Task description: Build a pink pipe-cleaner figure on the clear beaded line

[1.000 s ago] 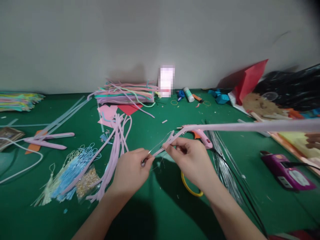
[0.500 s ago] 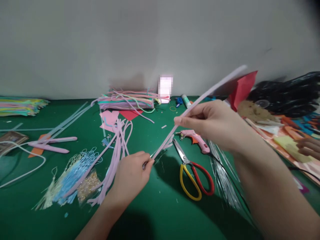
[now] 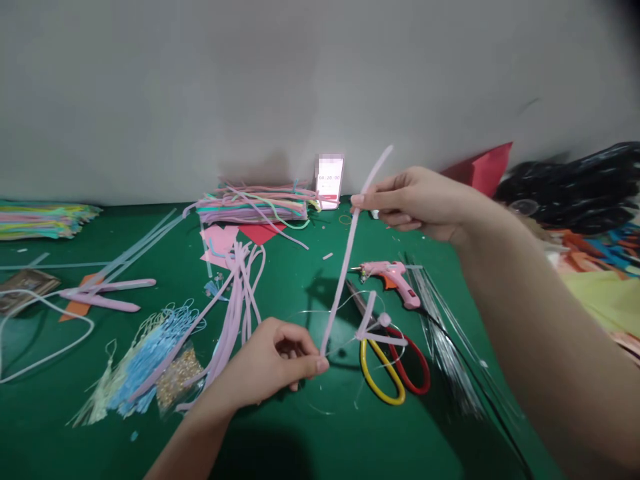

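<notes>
A long pale lilac pipe cleaner [image 3: 345,267] stands nearly upright between my two hands. My left hand [image 3: 273,363] pinches its lower end just above the green table [image 3: 310,433]. My right hand [image 3: 417,203] is raised and pinches the stem near its top, the tip poking out above the fingers. A thin clear thread loops around the lower end. A short lilac piece with a small ball lies across the scissors [image 3: 390,363], which have one yellow and one red handle.
A pink glue gun [image 3: 393,277] and a bundle of thin silver wires [image 3: 445,333] lie to the right. Loose lilac pipe cleaners [image 3: 235,293], blue tassels [image 3: 145,347] and a bag of gold beads sit on the left. A pipe cleaner stack [image 3: 253,203] and phone [image 3: 330,181] stand by the wall.
My right hand has risen and swung the pipe cleaner from lying almost flat to nearly upright. My left hand moved slightly down and right, still pinching the lower end.
</notes>
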{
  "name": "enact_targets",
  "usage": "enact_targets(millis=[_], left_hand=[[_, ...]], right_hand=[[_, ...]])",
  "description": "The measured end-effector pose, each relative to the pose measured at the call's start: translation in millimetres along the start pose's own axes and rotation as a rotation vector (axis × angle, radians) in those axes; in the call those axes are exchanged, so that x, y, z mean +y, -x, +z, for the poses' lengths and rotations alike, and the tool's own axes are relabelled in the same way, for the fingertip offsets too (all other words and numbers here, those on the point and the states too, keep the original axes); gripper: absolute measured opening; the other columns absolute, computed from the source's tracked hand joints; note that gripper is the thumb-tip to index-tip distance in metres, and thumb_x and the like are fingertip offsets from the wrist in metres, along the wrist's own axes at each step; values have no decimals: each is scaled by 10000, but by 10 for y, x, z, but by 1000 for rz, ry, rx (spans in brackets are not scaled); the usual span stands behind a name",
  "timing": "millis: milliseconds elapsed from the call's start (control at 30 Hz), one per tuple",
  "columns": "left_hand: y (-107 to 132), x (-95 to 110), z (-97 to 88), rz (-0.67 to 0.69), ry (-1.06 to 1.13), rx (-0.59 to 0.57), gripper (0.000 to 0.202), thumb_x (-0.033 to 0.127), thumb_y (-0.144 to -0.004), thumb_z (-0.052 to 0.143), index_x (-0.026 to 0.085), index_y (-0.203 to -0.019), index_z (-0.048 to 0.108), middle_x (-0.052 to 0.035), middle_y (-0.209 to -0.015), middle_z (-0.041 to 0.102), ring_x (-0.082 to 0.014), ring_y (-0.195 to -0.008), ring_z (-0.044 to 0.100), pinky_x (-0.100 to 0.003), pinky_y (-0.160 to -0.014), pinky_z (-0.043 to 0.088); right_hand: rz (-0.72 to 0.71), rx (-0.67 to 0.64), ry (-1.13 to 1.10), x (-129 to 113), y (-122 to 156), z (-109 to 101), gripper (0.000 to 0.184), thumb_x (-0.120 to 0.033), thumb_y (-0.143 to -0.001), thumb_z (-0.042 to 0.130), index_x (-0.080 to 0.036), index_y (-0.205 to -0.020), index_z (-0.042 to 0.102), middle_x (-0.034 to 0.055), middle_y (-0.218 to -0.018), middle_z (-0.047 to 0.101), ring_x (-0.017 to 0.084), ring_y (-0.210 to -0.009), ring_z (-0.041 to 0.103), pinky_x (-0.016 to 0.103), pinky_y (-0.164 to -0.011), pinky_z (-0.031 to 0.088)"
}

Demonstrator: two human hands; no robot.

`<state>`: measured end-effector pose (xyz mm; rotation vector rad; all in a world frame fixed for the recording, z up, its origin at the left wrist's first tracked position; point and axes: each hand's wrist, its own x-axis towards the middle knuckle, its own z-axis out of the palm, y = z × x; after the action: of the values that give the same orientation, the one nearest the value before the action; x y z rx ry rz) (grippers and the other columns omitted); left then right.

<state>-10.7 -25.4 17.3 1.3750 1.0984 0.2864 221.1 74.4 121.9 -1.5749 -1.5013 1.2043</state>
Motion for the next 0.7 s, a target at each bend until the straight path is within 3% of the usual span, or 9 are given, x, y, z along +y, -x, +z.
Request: enact_targets(millis=[200,300,367,500,567,700], left_hand=[[-137,-120,-42,-7,85,145,252,408,-737,696,164,-678,666,-1,-596,633,-86,-483,519,-201,-476,395],[-170,-162,-79,13,98,161,249,407,-736,704,167,-679,675,-4,-598,635,-92,-508,529,-207,-506,415],[-174,-164,-87,3,111,163,247,403,-730,712,165,-678,676,-5,-607,640,-86,-501,522,-204,-501,405],[-176,-144,-88,-25,195,177,247,390,-717,722,156,-668,659,-6,-615,639,-71,-472,491,-190,-444,325],[-183,-142,-98,-26,231,197,250,386,-710,727,151,-667,653,-7,-612,634,-69,-467,482,-191,-434,308],[-207,-159,-127,-19,255,220,264,392,-700,734,145,-669,648,-11,-617,634,-68,-464,479,-193,-429,312]], right_hand=[[-433,53,-205,138,155,85,209,-348,-804,707,-163,-708,688,-49,-527,454,50,-472,349,207,-425,258],[-469,13,-256,157,278,88,199,-374,-804,706,-180,-760,713,-30,-588,532,60,-527,436,203,-476,337],[-455,-15,-254,198,307,79,201,-380,-787,720,-206,-888,724,-6,-733,627,79,-610,525,208,-524,404],[-386,27,-79,421,325,26,504,-428,-758,725,-254,-1213,597,47,-1054,673,142,-774,625,253,-608,487],[-281,78,127,618,364,-15,539,-489,-780,675,-219,-1233,566,83,-1061,673,185,-818,642,284,-625,498],[39,218,766,1116,483,-49,470,-506,-859,533,-121,-1122,591,140,-886,688,260,-763,646,351,-641,470]])
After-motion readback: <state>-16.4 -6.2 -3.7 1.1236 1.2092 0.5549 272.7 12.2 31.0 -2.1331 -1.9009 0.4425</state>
